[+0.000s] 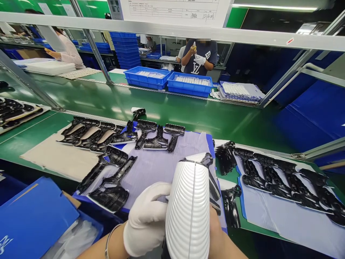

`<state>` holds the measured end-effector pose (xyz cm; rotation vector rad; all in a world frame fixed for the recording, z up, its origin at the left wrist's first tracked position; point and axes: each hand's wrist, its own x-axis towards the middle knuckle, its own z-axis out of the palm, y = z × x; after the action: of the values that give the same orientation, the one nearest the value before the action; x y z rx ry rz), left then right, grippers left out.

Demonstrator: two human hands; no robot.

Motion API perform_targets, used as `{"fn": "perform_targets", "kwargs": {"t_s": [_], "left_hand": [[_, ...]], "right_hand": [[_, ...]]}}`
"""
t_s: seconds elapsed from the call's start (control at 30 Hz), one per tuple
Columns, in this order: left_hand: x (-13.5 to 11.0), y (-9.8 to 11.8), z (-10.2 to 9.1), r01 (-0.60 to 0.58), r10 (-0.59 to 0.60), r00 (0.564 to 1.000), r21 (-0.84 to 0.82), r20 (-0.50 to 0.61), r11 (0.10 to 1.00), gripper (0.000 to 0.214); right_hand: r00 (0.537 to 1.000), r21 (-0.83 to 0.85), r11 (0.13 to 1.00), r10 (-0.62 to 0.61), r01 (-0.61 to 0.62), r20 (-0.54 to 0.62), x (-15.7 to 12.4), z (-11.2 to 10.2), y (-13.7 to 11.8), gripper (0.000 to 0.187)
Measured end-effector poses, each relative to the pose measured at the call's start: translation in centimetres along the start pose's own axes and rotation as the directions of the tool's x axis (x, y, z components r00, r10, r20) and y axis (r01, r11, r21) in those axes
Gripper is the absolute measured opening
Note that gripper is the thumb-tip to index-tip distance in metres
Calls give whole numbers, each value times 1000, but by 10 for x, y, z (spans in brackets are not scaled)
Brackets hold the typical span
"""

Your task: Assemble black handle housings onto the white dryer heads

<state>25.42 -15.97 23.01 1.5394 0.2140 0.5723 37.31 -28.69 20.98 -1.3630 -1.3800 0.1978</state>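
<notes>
A white ribbed plastic housing (188, 208) with black parts at its top stands upright near the bottom middle. My left hand (147, 219), in a white glove, is wrapped round its left side. My right hand (215, 230) is behind the housing at its lower right; only the bare wrist shows and its fingers are hidden. Black moulded shell halves (113, 180) lie on a pale sheet (159, 165) just ahead of my hands.
More black shells lie in rows at the left (88, 135) and right (283, 176) on a green bench. Blue trays (188, 84) stand beyond a conveyor. A person (201, 55) works opposite, another at the far left. A blue box (35, 219) sits bottom left.
</notes>
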Motion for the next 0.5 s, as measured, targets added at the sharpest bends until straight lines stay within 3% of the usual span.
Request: {"fn": "perform_targets", "kwargs": {"t_s": [0.07,0.1,0.2,0.33,0.37,0.47,0.5], "left_hand": [[1,0,-3,-171,171,985,32,2,985,14],[2,-1,-8,-251,249,968,66,33,966,18],[4,-3,-30,-341,310,937,227,159,912,24],[-2,0,-58,-79,112,991,340,-78,937,27],[-3,4,-60,-29,59,995,331,-81,943,35],[-3,17,-49,26,-58,995,355,80,934,88],[0,21,-43,49,-89,991,361,97,931,92]], "right_hand": [[1000,-17,1000,-1,2,28,0,-2,0,26],[999,-24,1000,4,-2,49,-1,-4,1,27],[993,-50,998,48,-43,105,-4,-15,1,29],[982,-160,984,105,-80,156,-5,-24,1,39],[975,-199,976,123,-86,183,-4,-22,0,40],[943,-320,941,204,-114,262,-1,-13,-1,37],[933,-352,927,234,-129,275,0,-11,-2,36]]}}
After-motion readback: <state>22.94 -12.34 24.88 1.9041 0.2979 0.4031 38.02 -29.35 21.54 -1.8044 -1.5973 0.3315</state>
